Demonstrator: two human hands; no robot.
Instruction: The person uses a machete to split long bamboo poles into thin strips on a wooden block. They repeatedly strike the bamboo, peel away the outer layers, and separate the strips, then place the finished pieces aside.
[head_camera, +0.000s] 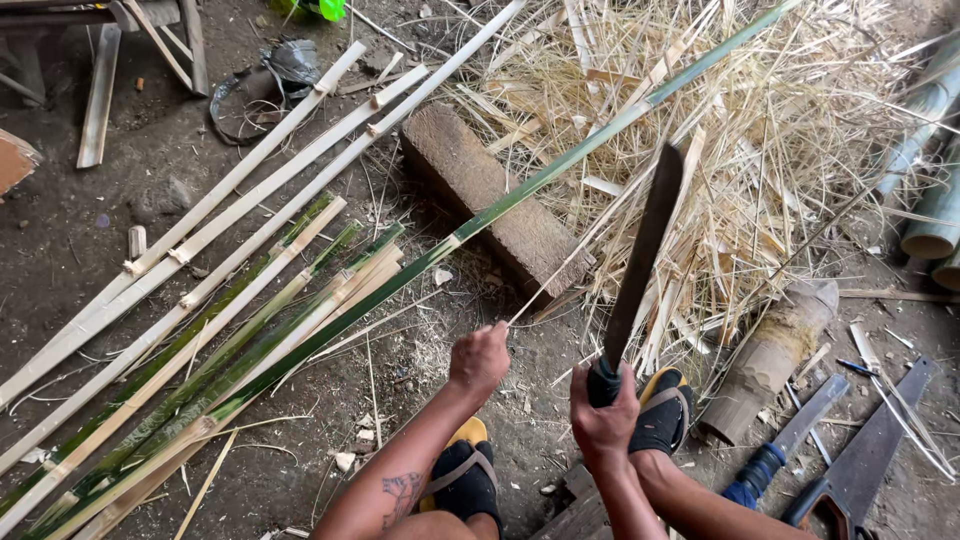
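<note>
My right hand (602, 418) is shut on the dark handle of a long machete (643, 255), whose blade points up and away from me. To its left, my left hand (480, 358) pinches the near end of a thin pale bamboo sliver (560, 280) that runs up to the right. A long green bamboo strip (560, 165) lies diagonally across a wooden block (490, 195), from the far right down to the near left. The machete blade is apart from the green strip.
Several split bamboo strips (200, 290) lie in a row on the dirt at left. A heap of pale shavings (760, 130) lies beyond. Bamboo culms (935, 200) lie at right, with a short stump (770, 355), a saw (865, 455) and a blue-handled tool (785, 445). My sandalled feet (465, 475) are below.
</note>
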